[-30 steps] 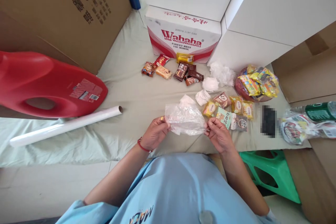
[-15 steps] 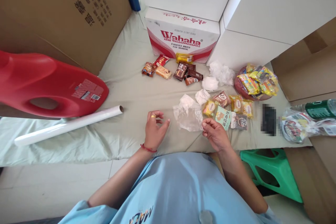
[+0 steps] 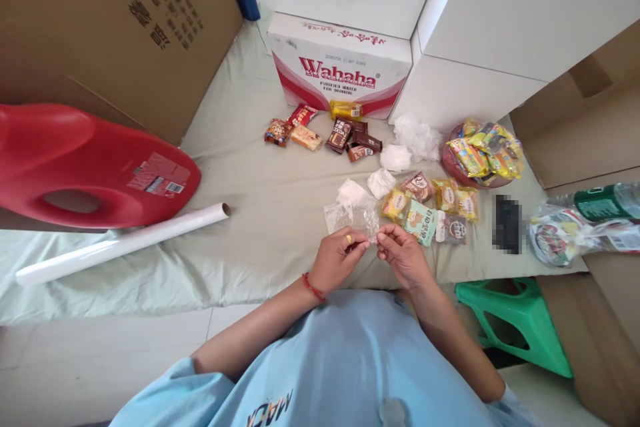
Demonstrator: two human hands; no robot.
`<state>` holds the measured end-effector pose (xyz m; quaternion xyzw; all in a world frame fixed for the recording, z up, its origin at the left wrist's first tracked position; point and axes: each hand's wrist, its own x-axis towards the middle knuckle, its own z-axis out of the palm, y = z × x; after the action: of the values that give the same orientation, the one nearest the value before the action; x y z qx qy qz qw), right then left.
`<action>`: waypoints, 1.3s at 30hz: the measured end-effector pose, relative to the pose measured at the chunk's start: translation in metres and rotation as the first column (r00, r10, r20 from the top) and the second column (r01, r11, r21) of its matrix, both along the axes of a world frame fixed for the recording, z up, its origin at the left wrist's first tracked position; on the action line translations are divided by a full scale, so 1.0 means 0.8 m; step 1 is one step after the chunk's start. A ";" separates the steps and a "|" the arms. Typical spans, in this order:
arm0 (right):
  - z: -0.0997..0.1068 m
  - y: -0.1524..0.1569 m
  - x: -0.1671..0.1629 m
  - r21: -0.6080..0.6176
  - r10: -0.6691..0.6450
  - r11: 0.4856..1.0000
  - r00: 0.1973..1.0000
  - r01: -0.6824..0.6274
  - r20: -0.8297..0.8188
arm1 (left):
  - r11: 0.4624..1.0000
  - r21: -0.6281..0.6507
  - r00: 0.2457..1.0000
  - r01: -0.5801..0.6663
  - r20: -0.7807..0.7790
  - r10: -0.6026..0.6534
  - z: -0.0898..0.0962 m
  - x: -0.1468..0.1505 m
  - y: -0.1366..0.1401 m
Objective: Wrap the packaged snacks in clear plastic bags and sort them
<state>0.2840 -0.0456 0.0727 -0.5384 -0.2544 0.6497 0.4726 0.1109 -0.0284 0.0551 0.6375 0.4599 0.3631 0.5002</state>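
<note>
Left hand (image 3: 334, 260) and right hand (image 3: 405, 259) pinch a bag (image 3: 357, 216)
Clear, crinkled, near the front edge of the surface (image 3: 270, 213)

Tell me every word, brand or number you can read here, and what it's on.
"Wahaha": white-and-red carton
"PURIFIED WATER FOR DRINKING": same carton
"COCOA": dark brown packet
"温馨提": brown cardboard box, next character cut off
"MA": blue shirt, other letters unclear
Too small or blurred: remaining box and carton print, red jug label, bottle's green label, other snack packets
Held clear plastic: none readable
</note>
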 end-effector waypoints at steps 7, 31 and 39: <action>-0.013 -0.007 -0.006 0.147 0.102 0.979 0.969 -0.138 0.225 | 0.944 -0.327 0.980 -0.039 0.171 0.100 -0.001 -0.007 0.003; -0.014 0.009 -0.012 0.243 -0.033 0.967 0.904 -0.079 0.426 | 0.921 -0.280 0.906 -0.271 0.248 0.342 0.003 -0.048 0.002; -0.036 -0.005 0.021 0.176 -0.090 0.984 0.884 0.008 0.459 | 0.710 -0.364 0.766 -0.602 -0.014 0.642 -0.021 -0.137 -0.027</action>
<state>0.3006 -0.0495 0.0439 -0.6426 -0.4006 0.4656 0.4580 0.0010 -0.0499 0.0379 0.3243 0.6752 0.4587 0.4780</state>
